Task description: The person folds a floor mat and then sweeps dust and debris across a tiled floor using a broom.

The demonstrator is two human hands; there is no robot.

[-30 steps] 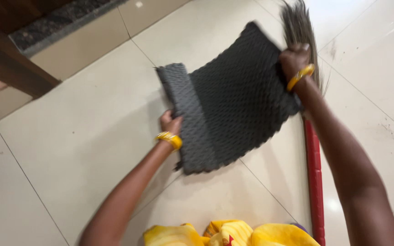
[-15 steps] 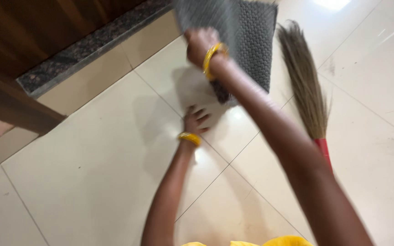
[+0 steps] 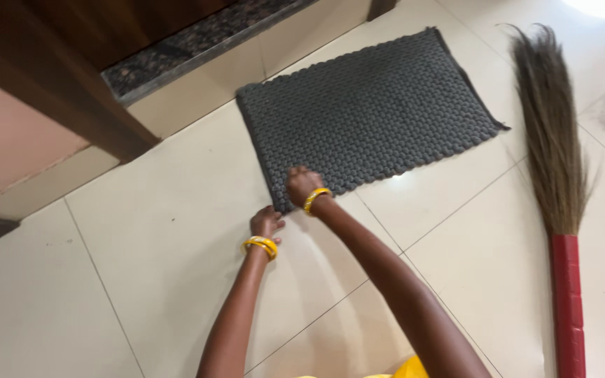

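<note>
Both hands low: right hand [image 3: 301, 183] presses doormat [image 3: 372, 112] corner; left hand [image 3: 266, 222] on floor [image 3: 141, 231].

A second ago the grey woven mat [image 3: 367, 112] was held up off the floor, folded over between both hands; half a second ago the right hand [image 3: 301, 185] alone swung it high. Now it lies spread flat on the tiled floor [image 3: 141, 238], just before the dark stone threshold [image 3: 197, 42]. The right hand has come down onto the mat's near corner. The left hand [image 3: 266, 222] has let go and rests on the tiles beside that corner.
</note>
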